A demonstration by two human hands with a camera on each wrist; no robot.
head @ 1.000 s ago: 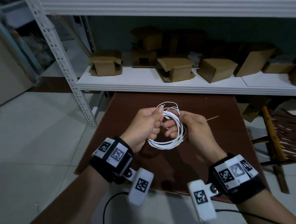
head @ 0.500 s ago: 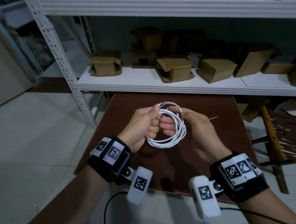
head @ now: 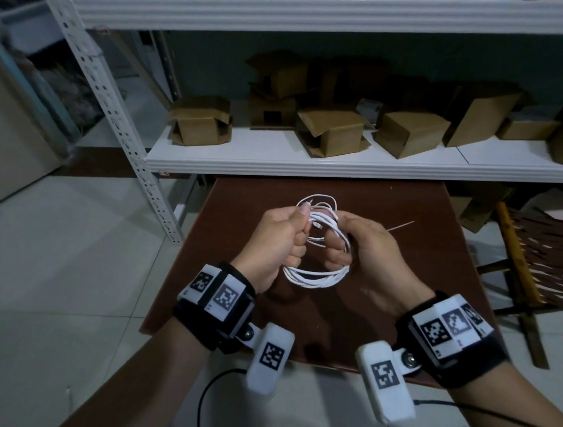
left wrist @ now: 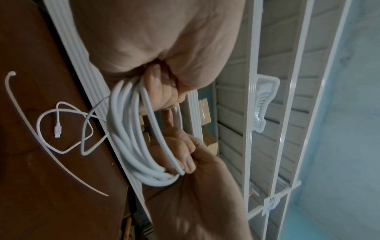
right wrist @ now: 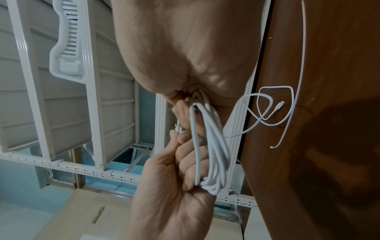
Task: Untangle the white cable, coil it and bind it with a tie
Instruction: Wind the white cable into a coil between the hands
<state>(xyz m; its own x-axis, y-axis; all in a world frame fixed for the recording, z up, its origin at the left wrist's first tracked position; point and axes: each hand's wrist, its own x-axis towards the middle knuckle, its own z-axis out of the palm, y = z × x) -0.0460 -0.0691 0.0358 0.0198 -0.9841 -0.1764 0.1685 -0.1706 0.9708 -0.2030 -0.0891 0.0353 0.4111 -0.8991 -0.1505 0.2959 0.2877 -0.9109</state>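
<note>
Above the brown table both hands hold a coil of white cable. My left hand grips the coil's left side, thumb on top. My right hand has its fingers curled through the ring and grips the right side. In the left wrist view the coil runs from my left hand to the right hand. A loose end with a connector loops out from the coil over the table. A thin white cable tie lies on the table right of the hands.
Behind the table stands a white metal shelf with several brown cardboard boxes. A wooden slatted frame is on the floor to the right. Pale tiled floor lies to the left.
My right hand's fingers, spread through the ring half a second ago, have curled round the coil. Both hands stay close together, the left thumb still on top of the coil.
</note>
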